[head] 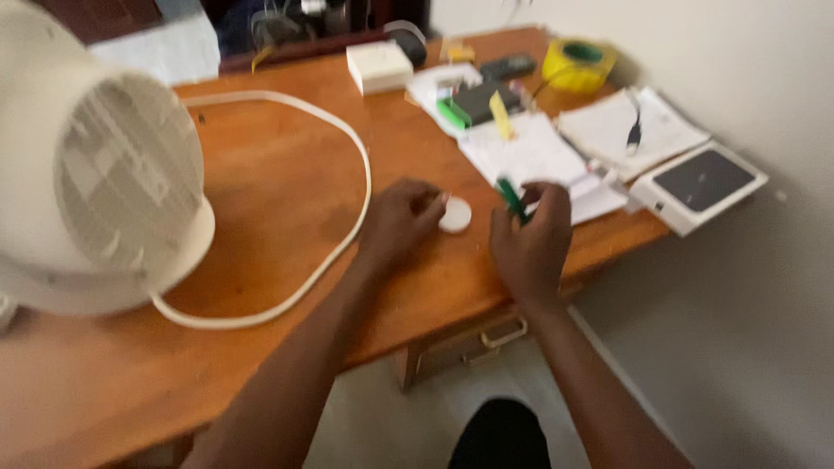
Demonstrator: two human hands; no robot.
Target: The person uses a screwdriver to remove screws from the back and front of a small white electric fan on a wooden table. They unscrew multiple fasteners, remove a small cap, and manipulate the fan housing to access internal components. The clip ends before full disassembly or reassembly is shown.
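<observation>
Two hands are seen over the surface (287, 200), a brown wooden desk with a single drawer handle (504, 334) visible under its front edge. One small white round disc (455, 214) is counted near that edge, and one green pen-like object (511, 199). One white fan (104, 191) is stood at the left, and one white ring-shaped band (347, 139) is laid in a loop beside it. One white box (379, 66), one yellow roll of tape (577, 63), one white and black flat device (699, 185) and a scatter of white papers (530, 155) are found toward the back and right. The desk is set against a pale wall (738, 69) on the right, and a pale floor (382, 417) is seen below.

The left hand (401, 219) is rested on the wood with its fingers curled together, its fingertips touching the left edge of the disc; whether the disc is pinched cannot be told through the blur. The right hand (530, 239) is held just beside the disc, its grip clamped on the green object, which sticks up slanted between thumb and fingers.
</observation>
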